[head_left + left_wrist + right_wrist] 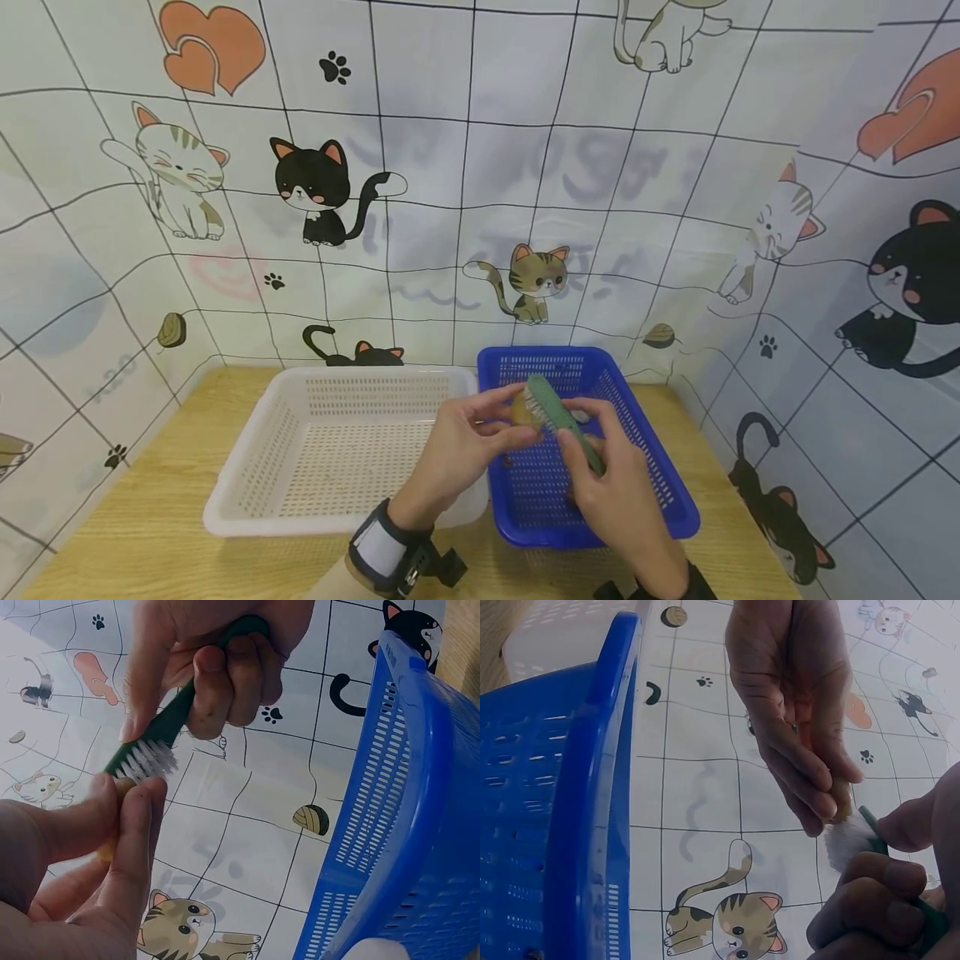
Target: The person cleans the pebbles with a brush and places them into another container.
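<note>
Above blue basket [528, 533]: left hand [459, 446] grip pinches yellowish lump [527, 412]; right hand [615, 479] grip holds brush [553, 406], bristles [146, 759] against lump. Hard brush pressure might push lump loose, dropping it into basket.

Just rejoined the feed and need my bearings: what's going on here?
A person's left hand pinches a small yellowish-brown object, too covered to name. The right hand grips a green brush, its white bristles up against that object, so it looks like scrubbing. This happens above a blue basket; a white basket stands to its left on the wooden table.
</note>
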The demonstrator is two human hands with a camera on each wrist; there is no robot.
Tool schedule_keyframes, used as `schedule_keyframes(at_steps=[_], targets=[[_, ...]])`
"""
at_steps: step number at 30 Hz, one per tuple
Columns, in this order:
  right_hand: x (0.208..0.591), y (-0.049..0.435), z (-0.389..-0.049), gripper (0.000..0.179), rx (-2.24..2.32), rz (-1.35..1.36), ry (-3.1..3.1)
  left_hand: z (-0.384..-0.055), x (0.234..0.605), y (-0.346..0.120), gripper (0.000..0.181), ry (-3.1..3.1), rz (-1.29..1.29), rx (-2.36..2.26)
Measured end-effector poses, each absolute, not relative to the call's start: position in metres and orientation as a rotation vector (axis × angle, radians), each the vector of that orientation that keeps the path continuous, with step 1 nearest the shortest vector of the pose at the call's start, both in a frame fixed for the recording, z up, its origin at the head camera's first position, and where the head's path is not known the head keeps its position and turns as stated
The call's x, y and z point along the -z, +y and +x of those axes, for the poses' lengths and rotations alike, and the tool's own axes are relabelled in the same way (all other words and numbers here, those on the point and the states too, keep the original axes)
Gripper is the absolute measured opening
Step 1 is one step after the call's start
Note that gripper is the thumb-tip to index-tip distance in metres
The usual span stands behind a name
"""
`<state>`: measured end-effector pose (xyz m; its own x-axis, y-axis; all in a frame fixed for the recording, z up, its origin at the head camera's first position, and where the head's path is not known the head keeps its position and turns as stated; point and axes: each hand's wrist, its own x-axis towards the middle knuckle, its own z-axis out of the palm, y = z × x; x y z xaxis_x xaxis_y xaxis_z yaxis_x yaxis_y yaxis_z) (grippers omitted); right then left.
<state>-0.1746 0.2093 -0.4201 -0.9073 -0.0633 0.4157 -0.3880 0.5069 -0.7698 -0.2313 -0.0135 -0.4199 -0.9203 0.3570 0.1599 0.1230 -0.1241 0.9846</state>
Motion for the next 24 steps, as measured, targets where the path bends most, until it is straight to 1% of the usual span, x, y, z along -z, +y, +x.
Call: schedule_keyframes(at_steps=[5, 17, 24], targets=[[0.4190, 0.2094, -0.1744, 0.034, -1.369, 0.347, -2.446, -0.2323, 0.4196, -0.0129, 0.057, 1.928, 0.566, -2.221], [0.4202, 0.2053, -0.1712, 0.033, -1.416, 0.322, -2.438, -0.2367, 0.4250, -0.0085, 0.045, 1.836, 0.461, -2.318], [0.4237, 0.2053, -0.1750, 0.034, -1.422, 0.409, -2.414, -0.2389, 0.4290, -0.0089, 0.049, 1.748, 0.499, -2.327]])
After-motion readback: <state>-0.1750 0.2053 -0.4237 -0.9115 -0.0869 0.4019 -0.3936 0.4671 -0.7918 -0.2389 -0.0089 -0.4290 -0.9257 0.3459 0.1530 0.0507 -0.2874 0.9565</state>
